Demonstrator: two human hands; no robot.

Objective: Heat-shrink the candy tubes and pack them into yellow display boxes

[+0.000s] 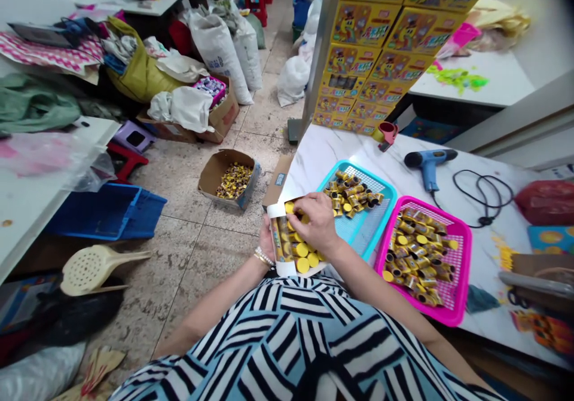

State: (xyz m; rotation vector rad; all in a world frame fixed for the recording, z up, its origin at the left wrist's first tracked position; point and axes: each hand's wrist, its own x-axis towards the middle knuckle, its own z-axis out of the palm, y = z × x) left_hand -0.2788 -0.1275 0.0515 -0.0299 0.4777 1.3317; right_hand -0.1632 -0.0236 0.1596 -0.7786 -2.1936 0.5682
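My left hand (266, 239) is wrapped around the near-left side of a small open carton (286, 268) with white flaps, held in front of my body at the table's edge. Rows of small yellow-capped tubes (302, 250) stand inside it, caps facing up. Over the carton, my right hand (316, 222) has its fingers bent, thumb and forefinger closed around one of the tubes at the far end. Just beyond it, a turquoise basket (385, 189) holds loose tubes of the same kind. To its right, a pink basket (466, 269) contains many more, lying in a jumble.
Stacked yellow printed boxes (363, 60) rise at the table's back. A blue heat gun (429, 165) with a black cord and a red tape dispenser (388, 133) lie on the marble-patterned table (314, 150). On the floor stands a cardboard box (210, 177) of small yellow-brown pieces.
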